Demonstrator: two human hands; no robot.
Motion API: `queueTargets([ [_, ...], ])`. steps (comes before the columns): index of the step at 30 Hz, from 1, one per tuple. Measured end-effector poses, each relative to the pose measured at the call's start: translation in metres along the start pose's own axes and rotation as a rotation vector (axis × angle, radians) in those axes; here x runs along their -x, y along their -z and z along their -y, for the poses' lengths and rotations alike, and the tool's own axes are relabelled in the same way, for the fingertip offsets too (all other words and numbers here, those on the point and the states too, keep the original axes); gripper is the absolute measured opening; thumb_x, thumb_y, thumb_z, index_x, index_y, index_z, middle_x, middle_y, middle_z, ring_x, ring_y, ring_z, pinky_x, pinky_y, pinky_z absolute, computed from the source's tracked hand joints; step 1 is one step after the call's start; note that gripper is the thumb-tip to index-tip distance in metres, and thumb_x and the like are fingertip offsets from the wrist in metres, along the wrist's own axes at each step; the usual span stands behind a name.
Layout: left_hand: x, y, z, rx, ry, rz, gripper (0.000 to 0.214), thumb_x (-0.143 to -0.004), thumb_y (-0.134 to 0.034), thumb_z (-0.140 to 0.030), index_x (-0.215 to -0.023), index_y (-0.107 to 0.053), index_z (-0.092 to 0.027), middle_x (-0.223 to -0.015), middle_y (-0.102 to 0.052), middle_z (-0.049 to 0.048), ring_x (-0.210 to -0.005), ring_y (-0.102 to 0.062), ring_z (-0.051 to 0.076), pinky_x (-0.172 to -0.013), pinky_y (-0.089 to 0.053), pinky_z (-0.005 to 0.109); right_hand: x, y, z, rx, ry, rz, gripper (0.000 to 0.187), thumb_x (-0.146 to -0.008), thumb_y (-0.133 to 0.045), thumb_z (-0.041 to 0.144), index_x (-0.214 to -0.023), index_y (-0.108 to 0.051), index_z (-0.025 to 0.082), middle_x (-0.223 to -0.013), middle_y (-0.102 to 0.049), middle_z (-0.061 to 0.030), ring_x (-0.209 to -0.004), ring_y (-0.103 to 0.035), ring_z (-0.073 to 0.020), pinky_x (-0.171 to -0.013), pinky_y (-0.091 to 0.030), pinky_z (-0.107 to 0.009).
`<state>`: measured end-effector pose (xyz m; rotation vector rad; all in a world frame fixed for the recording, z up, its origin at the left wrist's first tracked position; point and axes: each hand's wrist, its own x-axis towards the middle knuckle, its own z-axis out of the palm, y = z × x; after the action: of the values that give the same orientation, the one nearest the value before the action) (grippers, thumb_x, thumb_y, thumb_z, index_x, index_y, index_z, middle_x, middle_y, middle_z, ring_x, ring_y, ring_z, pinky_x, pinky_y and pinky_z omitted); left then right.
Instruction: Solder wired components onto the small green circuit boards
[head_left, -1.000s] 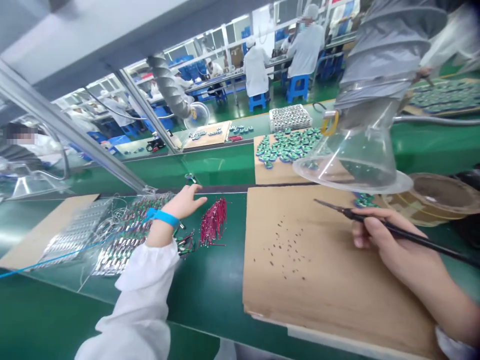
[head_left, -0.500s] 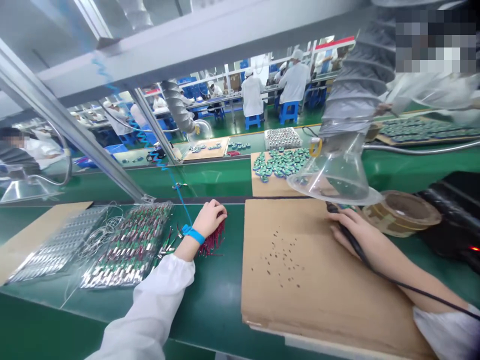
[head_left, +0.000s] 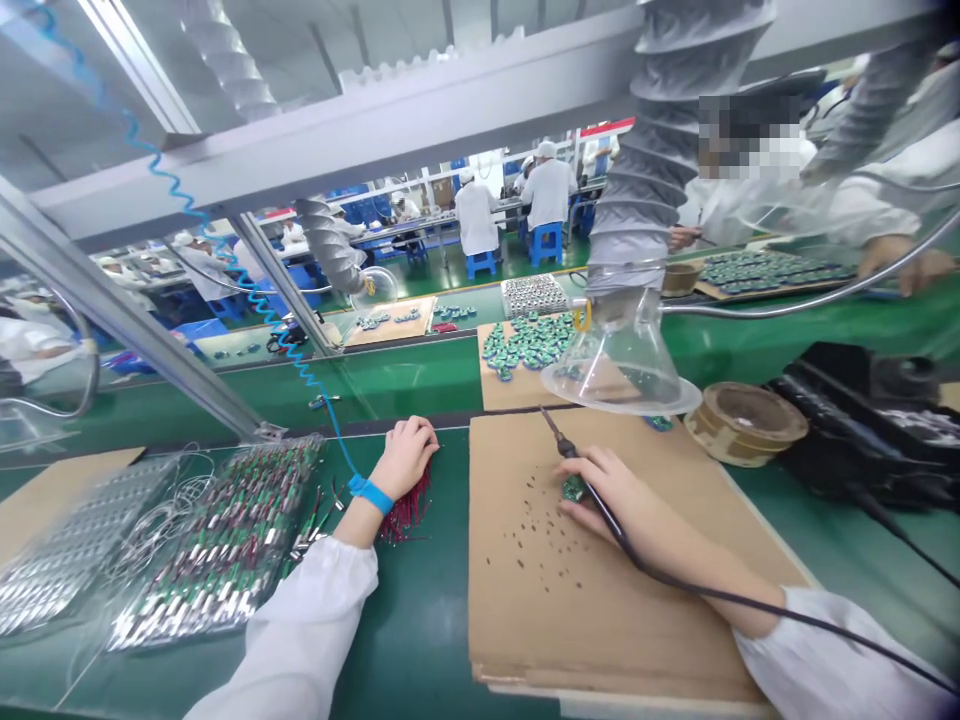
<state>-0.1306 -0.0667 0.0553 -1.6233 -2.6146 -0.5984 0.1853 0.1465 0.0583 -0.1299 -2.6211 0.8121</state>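
Note:
My left hand (head_left: 405, 457), with a blue wrist strap (head_left: 370, 493), is curled over a bundle of red wires (head_left: 409, 510) on the green belt. My right hand (head_left: 611, 490) rests on the brown cardboard sheet (head_left: 600, 600) and grips a black soldering iron (head_left: 559, 440), tip pointing up and away. A small green circuit board (head_left: 574, 488) lies under its fingers. A clear funnel-shaped fume hood (head_left: 619, 365) hangs just beyond the iron's tip.
A heap of wired green parts (head_left: 217, 540) lies left of the wires. Behind the cardboard are a pile of green boards (head_left: 525, 342), a tape roll (head_left: 744, 420) and a black unit (head_left: 862, 430). Other workers sit across the line.
My left hand stayed closed on the red wires. My right hand pulled back from under the hood to the cardboard's middle, with a green board now under its fingers. The view tilted up.

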Motion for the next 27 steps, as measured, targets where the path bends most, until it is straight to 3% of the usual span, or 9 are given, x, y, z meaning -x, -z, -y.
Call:
queueTargets([
  [3, 0.006, 0.012, -0.021, 0.089, -0.075, 0.016, 0.016, -0.106, -0.042, -0.027, -0.101, -0.056, -0.021, -0.117, -0.066, 0.0101, -0.111, -0.061, 0.024, -0.100, -0.048, 0.042, 0.000, -0.008, -0.009, 0.020, -0.020, -0.035, 0.019, -0.098, -0.060, 0.029, -0.117, -0.060, 0.028, -0.117, -0.060, -0.0123, -0.110, -0.060, -0.0327, -0.095, -0.055, -0.052],
  [6, 0.013, 0.014, -0.053, 0.291, -0.120, 0.121, 0.017, -0.109, -0.036, -0.030, -0.108, -0.051, -0.022, -0.098, -0.073, 0.0041, -0.086, -0.070, 0.017, -0.084, -0.053, 0.031, 0.000, -0.013, -0.009, -0.023, -0.003, -0.012, 0.022, -0.097, -0.058, 0.021, -0.118, -0.059, 0.027, -0.117, -0.058, -0.0109, -0.106, -0.062, -0.0285, -0.093, -0.056, -0.046],
  [8, 0.018, 0.006, -0.074, 0.438, -0.162, 0.219, 0.016, -0.109, -0.039, -0.033, -0.111, -0.050, -0.022, -0.092, -0.076, 0.0021, -0.075, -0.070, 0.015, -0.079, -0.053, 0.029, -0.001, -0.014, -0.006, -0.057, 0.024, 0.015, 0.031, -0.094, -0.056, 0.013, -0.122, -0.058, 0.026, -0.117, -0.057, -0.0099, -0.101, -0.064, -0.0249, -0.092, -0.056, -0.042],
  [12, 0.023, -0.018, -0.104, 0.557, -0.232, 0.371, 0.017, -0.107, -0.046, -0.033, -0.119, -0.051, -0.022, -0.099, -0.079, 0.0023, -0.076, -0.072, 0.014, -0.081, -0.054, 0.027, 0.000, -0.009, -0.004, -0.112, 0.059, 0.053, 0.052, -0.086, -0.055, 0.002, -0.132, -0.053, 0.027, -0.121, -0.056, -0.0085, -0.103, -0.064, -0.0224, -0.096, -0.054, -0.040],
  [18, 0.009, -0.037, -0.120, 0.586, -0.195, 0.394, 0.024, -0.106, -0.046, -0.039, -0.101, -0.060, -0.020, -0.085, -0.078, 0.0013, -0.073, -0.072, 0.014, -0.073, -0.053, 0.025, 0.000, -0.006, -0.007, -0.151, -0.046, -0.025, 0.039, -0.093, -0.068, 0.023, -0.129, -0.051, 0.027, -0.125, -0.055, -0.0090, -0.106, -0.063, -0.0239, -0.097, -0.053, -0.041],
  [21, 0.004, -0.040, -0.127, 0.521, -0.182, 0.358, 0.023, -0.106, -0.048, -0.038, -0.100, -0.062, -0.021, -0.080, -0.077, -0.0002, -0.071, -0.071, 0.015, -0.071, -0.050, 0.025, 0.000, -0.008, -0.006, -0.151, -0.064, -0.011, 0.044, -0.092, -0.073, 0.031, -0.130, -0.051, 0.028, -0.127, -0.054, -0.0092, -0.105, -0.063, -0.0238, -0.096, -0.054, -0.041],
  [25, 0.007, -0.042, -0.133, 0.528, -0.172, 0.317, 0.020, -0.105, -0.050, -0.036, -0.102, -0.064, -0.021, -0.079, -0.076, -0.0010, -0.072, -0.070, 0.016, -0.072, -0.050, 0.026, 0.001, -0.008, -0.007, -0.180, -0.021, 0.017, 0.053, -0.088, -0.069, 0.014, -0.134, -0.049, 0.029, -0.129, -0.053, -0.0090, -0.108, -0.062, -0.0239, -0.098, -0.053, -0.042],
  [27, 0.010, -0.043, -0.134, 0.622, -0.165, 0.365, 0.018, -0.104, -0.053, -0.035, -0.108, -0.064, -0.021, -0.081, -0.076, -0.0012, -0.073, -0.071, 0.015, -0.074, -0.052, 0.025, 0.001, -0.008, -0.009, -0.195, -0.006, 0.025, 0.059, -0.084, -0.065, 0.006, -0.135, -0.048, 0.029, -0.126, -0.055, -0.0085, -0.103, -0.063, -0.0231, -0.095, -0.054, -0.041],
])
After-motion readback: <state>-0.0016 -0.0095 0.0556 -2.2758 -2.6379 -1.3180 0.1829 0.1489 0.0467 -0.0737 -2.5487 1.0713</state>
